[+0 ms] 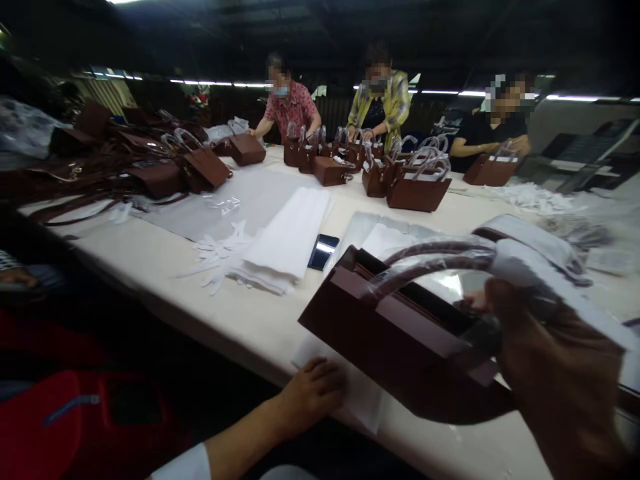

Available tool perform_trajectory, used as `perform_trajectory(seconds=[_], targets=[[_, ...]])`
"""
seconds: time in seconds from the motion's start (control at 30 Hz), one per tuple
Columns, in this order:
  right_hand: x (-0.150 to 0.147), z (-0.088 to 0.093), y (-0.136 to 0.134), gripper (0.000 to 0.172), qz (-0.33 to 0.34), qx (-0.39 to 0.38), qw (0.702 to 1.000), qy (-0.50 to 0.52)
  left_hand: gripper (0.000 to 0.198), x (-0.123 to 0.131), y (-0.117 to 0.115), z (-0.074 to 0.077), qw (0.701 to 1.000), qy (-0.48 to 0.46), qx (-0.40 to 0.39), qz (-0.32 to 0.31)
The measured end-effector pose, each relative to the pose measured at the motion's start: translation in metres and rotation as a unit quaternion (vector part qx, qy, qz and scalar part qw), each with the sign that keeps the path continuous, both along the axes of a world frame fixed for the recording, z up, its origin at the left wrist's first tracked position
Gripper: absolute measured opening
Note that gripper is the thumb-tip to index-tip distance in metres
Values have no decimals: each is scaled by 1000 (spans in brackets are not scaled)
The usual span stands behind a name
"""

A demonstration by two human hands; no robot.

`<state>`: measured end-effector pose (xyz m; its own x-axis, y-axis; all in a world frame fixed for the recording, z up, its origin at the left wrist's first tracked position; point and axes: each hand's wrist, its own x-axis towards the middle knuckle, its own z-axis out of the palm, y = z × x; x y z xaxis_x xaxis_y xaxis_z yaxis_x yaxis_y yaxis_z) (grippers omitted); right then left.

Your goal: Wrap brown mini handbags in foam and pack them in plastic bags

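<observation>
A dark brown handbag hangs tilted over the near table edge, its top open. My right hand is closed around its plastic-wrapped handles, where white wrapping also shows; some of the fingers are hidden behind them. Below the bag's left end, my left hand has its fingers curled on a thin white sheet at the table edge. The thumb of that hand is out of sight. Behind the bag, another bag's pale, curved part is partly covered.
A stack of white sheets, cut white strips and a phone lie on the table. Brown handbags stand farther back, with more piled at left. Three people work across the table. A red seat is lower left.
</observation>
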<state>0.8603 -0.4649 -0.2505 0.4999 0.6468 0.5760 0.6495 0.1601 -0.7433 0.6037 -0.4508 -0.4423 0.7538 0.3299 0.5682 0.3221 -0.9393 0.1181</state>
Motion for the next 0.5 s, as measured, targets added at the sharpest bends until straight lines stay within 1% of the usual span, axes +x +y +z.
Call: perform_trajectory(seconds=[0.07,0.17,0.23,0.27,0.37,0.43,0.5], targets=[[-24,0,8,16,26,-14,1000,-8,15,0,-4,-7,999,-33,1,17],[-43,-5,20,20,65,-45,997,-23,19,0,-8,-17,998,-52,-20,38],[-48,-8,26,25,73,-66,994,-35,21,1,-9,-20,997,-57,-34,45],[-49,-8,28,25,69,-72,994,-46,21,1,-9,-21,996,-61,-39,47],[-47,-8,29,14,52,-100,990,-88,19,1,-8,-20,995,-69,-55,49],[-45,-8,27,12,39,-110,988,-100,18,1,-7,-19,994,-70,-67,47],[-45,-10,24,11,26,-103,989,-107,19,1,-7,-20,994,-69,-73,47]])
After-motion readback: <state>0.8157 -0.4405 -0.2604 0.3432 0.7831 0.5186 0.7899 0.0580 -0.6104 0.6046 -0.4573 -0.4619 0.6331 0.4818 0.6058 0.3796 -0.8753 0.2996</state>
